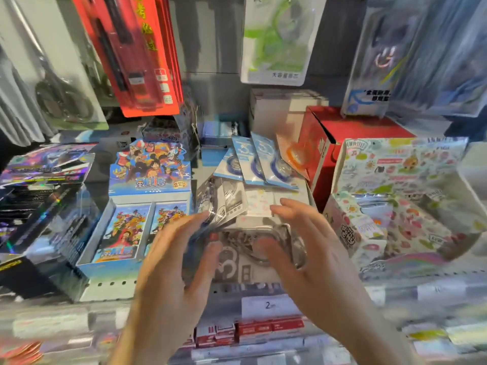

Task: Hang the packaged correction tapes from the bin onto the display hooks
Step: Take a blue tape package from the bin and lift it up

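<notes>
Whole shot is smeared, worst along the bottom, where the row of small red and white boxes (247, 333) at bottom center is unreadable. Both forearms run off the bottom edge. The left hand (168, 262) and right hand (305, 254) cover most of the clear plastic packs (253, 241) in the middle, so can't tell what's printed there or how the fingers sit on them. The red hanging card (142, 56) and green-and-white blister pack (276, 40) are chopped off by the top edge.

Bare hands (168, 262) — no sleeves.
</notes>
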A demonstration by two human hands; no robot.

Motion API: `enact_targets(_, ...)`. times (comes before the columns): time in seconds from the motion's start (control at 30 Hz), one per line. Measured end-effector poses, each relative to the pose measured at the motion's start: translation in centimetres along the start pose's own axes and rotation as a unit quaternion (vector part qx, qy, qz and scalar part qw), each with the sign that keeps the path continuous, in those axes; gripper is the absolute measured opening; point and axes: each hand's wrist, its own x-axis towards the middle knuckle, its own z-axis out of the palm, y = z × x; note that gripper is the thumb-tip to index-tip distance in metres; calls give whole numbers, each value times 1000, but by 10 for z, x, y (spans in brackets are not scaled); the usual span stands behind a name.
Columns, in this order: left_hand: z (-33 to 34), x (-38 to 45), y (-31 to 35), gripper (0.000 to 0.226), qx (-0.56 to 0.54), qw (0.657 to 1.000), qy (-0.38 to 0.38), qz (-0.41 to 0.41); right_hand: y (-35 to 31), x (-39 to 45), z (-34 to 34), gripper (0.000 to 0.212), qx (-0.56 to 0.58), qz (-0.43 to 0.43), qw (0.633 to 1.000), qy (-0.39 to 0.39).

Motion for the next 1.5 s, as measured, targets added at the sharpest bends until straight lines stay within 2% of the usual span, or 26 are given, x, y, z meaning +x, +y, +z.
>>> enact_targets(0.17,21,0,38,39,-6,995,59,-84,15,5,-27,45,57,-61,996,8)
enact_targets(0.43,17,-2,69,46,29,985,98,-137,2,16,-47,48,72,-87,994,3)
enact_targets(0.5,15,3,70,46,36,985,95,-142,-2,24,-53,46,44,-95,994,-12)
enact_targets(0.57,13,12,67,43,34,985,91,-142,-7,39,-62,47,-23,-98,993,-69)
enact_targets(0.67,14,31,60,38,26,986,68,-149,-17,69,-77,43,-122,-114,977,-134)
enact_targets(0.73,17,46,55,35,14,988,46,-147,-25,91,-84,38,-178,-142,964,-136)
enact_targets(0.8,20,65,48,35,2,990,13,-143,-31,118,-88,37,-257,-163,942,-140)
enact_targets(0.87,21,84,43,35,-1,990,-22,-140,-33,148,-88,34,-331,-175,910,-176)
enact_targets(1.03,34,129,39,32,46,985,-94,-138,-21,207,-82,27,-441,-133,832,-310)
enact_targets(1.1,45,147,41,29,65,981,-126,-135,-11,218,-85,25,-459,-107,815,-337)
enact_targets(1.27,71,188,47,29,102,966,-196,-133,0,223,-100,35,-451,-89,806,-372)
enact_targets(1.4,75,204,41,40,169,957,-184,-146,7,225,-102,36,-431,-88,821,-365)
enact_targets(1.5,74,206,34,36,197,945,-205,-163,9,223,-102,37,-412,-83,832,-363)
